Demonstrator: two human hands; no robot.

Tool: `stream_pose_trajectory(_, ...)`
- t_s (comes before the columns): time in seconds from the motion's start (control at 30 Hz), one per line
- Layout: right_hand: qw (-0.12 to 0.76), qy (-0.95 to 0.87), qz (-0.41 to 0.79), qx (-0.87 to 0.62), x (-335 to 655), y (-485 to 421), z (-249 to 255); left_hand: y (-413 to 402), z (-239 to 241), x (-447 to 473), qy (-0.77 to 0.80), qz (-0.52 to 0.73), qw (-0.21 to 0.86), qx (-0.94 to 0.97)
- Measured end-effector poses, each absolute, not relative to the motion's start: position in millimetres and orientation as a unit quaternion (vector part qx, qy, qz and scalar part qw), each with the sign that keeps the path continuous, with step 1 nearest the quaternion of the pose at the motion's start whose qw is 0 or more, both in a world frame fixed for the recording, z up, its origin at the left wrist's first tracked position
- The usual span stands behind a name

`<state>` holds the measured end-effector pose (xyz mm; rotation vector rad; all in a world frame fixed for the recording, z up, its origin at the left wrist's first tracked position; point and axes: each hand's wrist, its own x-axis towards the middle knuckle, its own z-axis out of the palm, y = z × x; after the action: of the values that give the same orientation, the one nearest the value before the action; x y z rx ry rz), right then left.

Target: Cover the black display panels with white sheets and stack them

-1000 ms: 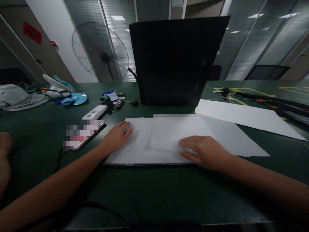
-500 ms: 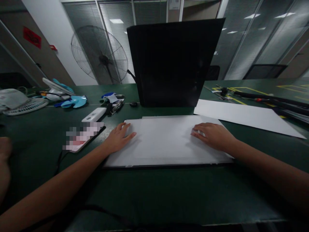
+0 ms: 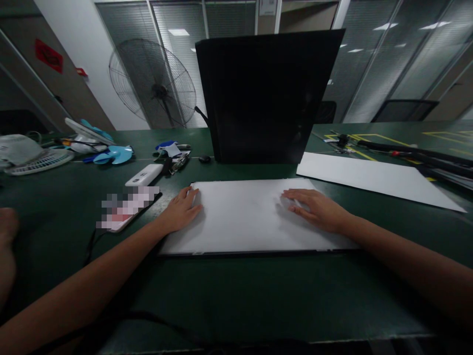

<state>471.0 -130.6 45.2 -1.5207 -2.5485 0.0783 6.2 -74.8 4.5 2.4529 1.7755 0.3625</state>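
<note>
A flat white sheet [image 3: 244, 217] lies on a thin dark-edged panel on the green table [image 3: 236, 296] in front of me. My left hand [image 3: 181, 209] rests open on the sheet's left edge, fingers flat. My right hand [image 3: 314, 209] lies open and palm down on the right part of the sheet, fingers stretched toward the middle. Neither hand holds anything.
A tall black upright panel [image 3: 266, 93] stands right behind the sheet. A second white sheet [image 3: 373, 180] lies to the right, with dark tools [image 3: 406, 150] beyond it. To the left are a phone [image 3: 125, 209], a white box [image 3: 144, 175], blue fan parts [image 3: 111, 154] and a floor fan [image 3: 153, 84].
The upper white sheet, earlier shifted off to the right, now lies squared over the panel. My right hand has moved from the near right part up and leftward across the sheet.
</note>
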Motion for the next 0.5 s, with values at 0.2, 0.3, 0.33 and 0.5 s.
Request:
stream_pose_trajectory(0.2,0.074,-0.746,-0.042,-0.66,496,-115,30,-76,9,7,0.578,0.095,0.036,0.81)
stream_pose_trajectory(0.3,0.07,-0.758,-0.035,-0.647,496,-113,24,-78,12,8,0.579,0.088,0.043,0.809)
stream_pose_trajectory(0.33,0.075,-0.763,-0.034,-0.641,495,-112,23,-79,13,9,0.582,0.089,0.046,0.807)
stream_pose_trajectory(0.5,0.136,-0.757,-0.042,-0.638,517,-93,25,-81,15,13,0.599,0.072,0.06,0.795)
